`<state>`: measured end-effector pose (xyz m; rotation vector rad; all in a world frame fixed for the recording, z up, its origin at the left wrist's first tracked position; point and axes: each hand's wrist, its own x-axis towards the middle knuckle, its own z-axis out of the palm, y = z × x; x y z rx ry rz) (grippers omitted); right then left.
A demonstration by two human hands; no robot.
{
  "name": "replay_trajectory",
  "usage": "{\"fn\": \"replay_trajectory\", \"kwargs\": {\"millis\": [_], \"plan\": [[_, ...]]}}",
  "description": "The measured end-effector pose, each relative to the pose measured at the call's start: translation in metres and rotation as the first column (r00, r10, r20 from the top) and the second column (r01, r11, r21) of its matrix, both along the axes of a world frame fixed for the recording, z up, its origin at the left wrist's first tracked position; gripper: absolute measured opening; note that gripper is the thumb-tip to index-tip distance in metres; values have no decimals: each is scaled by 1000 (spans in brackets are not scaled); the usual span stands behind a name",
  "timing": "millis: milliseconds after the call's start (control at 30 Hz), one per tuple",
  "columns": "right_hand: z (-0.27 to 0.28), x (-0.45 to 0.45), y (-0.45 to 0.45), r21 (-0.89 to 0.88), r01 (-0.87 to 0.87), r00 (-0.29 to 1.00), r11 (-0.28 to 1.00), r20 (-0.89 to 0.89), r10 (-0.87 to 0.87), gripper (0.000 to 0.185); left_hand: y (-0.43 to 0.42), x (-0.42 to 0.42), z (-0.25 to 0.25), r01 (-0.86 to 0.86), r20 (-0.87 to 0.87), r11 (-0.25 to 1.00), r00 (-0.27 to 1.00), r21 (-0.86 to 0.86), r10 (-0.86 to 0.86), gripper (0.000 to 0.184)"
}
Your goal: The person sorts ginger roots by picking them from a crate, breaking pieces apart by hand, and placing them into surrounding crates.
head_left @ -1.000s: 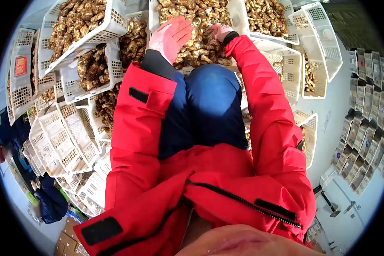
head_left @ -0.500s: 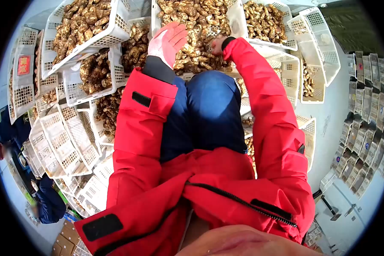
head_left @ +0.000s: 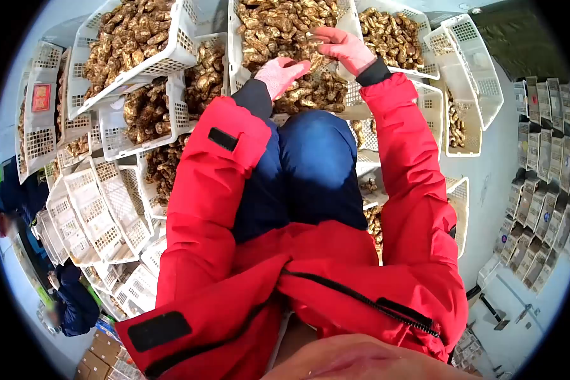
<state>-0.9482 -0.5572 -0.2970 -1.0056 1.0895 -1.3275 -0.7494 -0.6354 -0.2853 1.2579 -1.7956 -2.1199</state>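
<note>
A white plastic crate (head_left: pixel 235 44) in front of my knees holds many brown, knobbly pieces that look like mushrooms (head_left: pixel 285 28). My left hand (head_left: pixel 284 75), in a pale pink-and-white glove, lies low over the heap with its fingers stretched to the right. Above and to the right of it, my right hand (head_left: pixel 348 50) hovers at the heap, fingers extended leftward and parted from the thumb. A small pale spot shows by its fingertips; whether it belongs to a mushroom I cannot tell. Between the hands, part of the heap dips.
Filled crates (head_left: pixel 183 38) flank this one on the left, with another filled crate (head_left: pixel 427 66) at the right. Nested white crates (head_left: pixel 101 209) stand lower left. A person in dark clothing (head_left: pixel 76 301) is at the far left. More crates (head_left: pixel 541 209) line the right side.
My left hand has turned from palm-up and moved down and right into the crate. My right hand has risen from the heap and shifted slightly right, its fingers now showing.
</note>
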Motion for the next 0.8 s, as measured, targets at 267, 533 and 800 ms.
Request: {"fn": "replay_trajectory", "kwargs": {"millis": [267,533,800], "plan": [[34,21,6,-63,-13,991,998,135,21,48,-2,10,15,74,-223,963,975,257,-15,33],[-52,-23,0,397,324,828,859,-558,-54,11,-30,97,32,-70,-364,994,931,-80,36,40],[-136,-2,-27,502,208,194,839,-862,468,42,-53,178,18,-463,-117,878,872,122,476,23]]}}
